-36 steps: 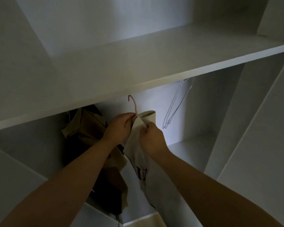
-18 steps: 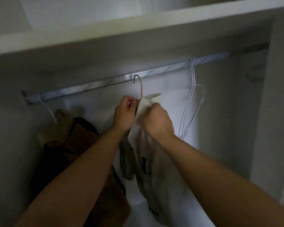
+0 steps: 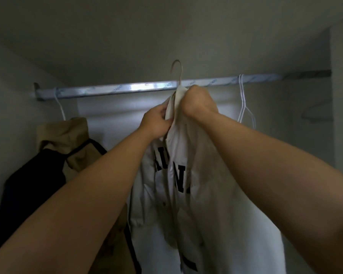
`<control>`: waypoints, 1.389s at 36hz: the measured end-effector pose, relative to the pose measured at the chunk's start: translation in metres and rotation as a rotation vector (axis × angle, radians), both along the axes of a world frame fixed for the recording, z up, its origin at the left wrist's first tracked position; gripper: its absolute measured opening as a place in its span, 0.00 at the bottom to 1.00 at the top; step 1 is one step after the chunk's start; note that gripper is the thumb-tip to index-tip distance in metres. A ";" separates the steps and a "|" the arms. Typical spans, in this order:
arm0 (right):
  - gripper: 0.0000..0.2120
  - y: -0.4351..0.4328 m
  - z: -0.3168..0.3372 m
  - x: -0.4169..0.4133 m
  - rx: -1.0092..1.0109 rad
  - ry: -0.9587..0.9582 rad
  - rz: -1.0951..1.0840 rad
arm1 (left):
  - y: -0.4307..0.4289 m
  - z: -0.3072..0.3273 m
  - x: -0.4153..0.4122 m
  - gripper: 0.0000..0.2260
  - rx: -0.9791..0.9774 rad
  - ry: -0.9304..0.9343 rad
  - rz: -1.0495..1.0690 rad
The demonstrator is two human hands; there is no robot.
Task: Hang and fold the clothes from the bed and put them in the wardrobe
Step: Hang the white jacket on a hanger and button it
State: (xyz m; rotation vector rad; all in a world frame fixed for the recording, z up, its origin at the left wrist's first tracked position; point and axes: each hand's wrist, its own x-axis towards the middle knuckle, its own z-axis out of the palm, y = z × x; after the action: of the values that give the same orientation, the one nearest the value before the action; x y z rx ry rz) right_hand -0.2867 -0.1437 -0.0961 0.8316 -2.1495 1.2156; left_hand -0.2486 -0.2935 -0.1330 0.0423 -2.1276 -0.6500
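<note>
White button-front jersey (image 3: pixel 202 194) with black block letters, hanging full length from a pale pink hanger (image 3: pixel 178 70). You grip its bunched collar with your left hand (image 3: pixel 156 123) and right hand (image 3: pixel 198 103). The hanger's hook stands upright, its curve above the silver wardrobe rail (image 3: pixel 107 90). A tan and black garment (image 3: pixel 67 135) hangs from the rail at far left.

Left hand (image 3: pixel 156 123), right hand (image 3: pixel 200 103): curled grips

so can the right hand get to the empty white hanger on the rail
Probably yes: nothing lies between the right hand and the white hanger, but it holds the jacket.
</note>
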 end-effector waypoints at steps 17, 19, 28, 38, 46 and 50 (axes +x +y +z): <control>0.10 -0.008 -0.050 -0.035 0.190 0.311 -0.233 | -0.006 -0.036 -0.023 0.12 0.025 0.019 0.179; 0.12 -0.009 -0.055 -0.038 0.186 0.373 -0.240 | -0.006 -0.028 -0.024 0.14 0.035 0.044 0.180; 0.19 -0.006 -0.086 -0.056 0.204 0.462 -0.360 | -0.007 -0.021 -0.014 0.12 -0.334 0.078 0.483; 0.15 -0.006 -0.100 -0.059 0.154 0.369 -0.336 | -0.018 -0.029 -0.008 0.21 -0.197 -0.001 0.514; 0.18 -0.005 -0.106 -0.057 0.100 0.390 -0.348 | -0.021 -0.044 0.003 0.17 -0.162 -0.038 0.682; 0.19 0.000 -0.114 -0.054 0.109 0.442 -0.385 | -0.012 -0.063 0.000 0.30 -0.069 -0.051 0.530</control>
State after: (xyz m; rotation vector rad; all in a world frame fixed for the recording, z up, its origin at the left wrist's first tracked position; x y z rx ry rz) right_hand -0.3403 -0.1441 -0.2105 0.6194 -1.9029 0.6541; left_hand -0.2484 -0.3052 -0.1956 0.5691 -2.0606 -0.2622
